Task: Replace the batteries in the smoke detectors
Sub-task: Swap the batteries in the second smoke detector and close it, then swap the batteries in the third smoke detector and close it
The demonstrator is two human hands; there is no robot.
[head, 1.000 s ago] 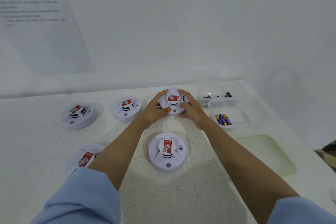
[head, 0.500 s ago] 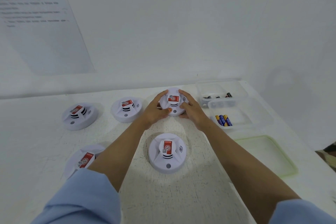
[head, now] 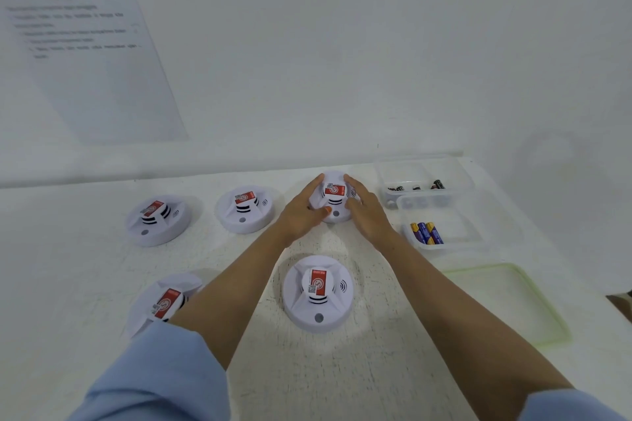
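1. White speckled surface (head: 325, 383), set against a white wall.
2. Pale green translucent plastic lid (head: 506, 301), flat near the right edge.
3. Nearer clear plastic tub (head: 458, 232) and farther clear plastic tub (head: 410, 171), far right.
4. White round plastic smoke detector (head: 334, 196) with a red label, far centre, just left of the tubs.
5. Four matching detectors: near centre (head: 318, 294), far left (head: 157, 219), beside it (head: 246, 208), partly under the left forearm (head: 164, 304).
6. Left hand (head: 301, 215) and right hand (head: 367, 212), fingers curled round opposite sides of item 4.
7. Blue-and-yellow batteries (head: 425, 232) in the nearer tub, dark batteries (head: 436, 184) in the farther.

A: Bright or dim?
B: Bright, flat, washed-out white; only faint shadows beside detectors (head: 318, 304) on table (head: 68, 267).
A: Sharp?
B: Soft throughout. Unreadable print on paper (head: 78, 31), bowed table edge from wide lens, blurred sleeves (head: 154, 379) low down.
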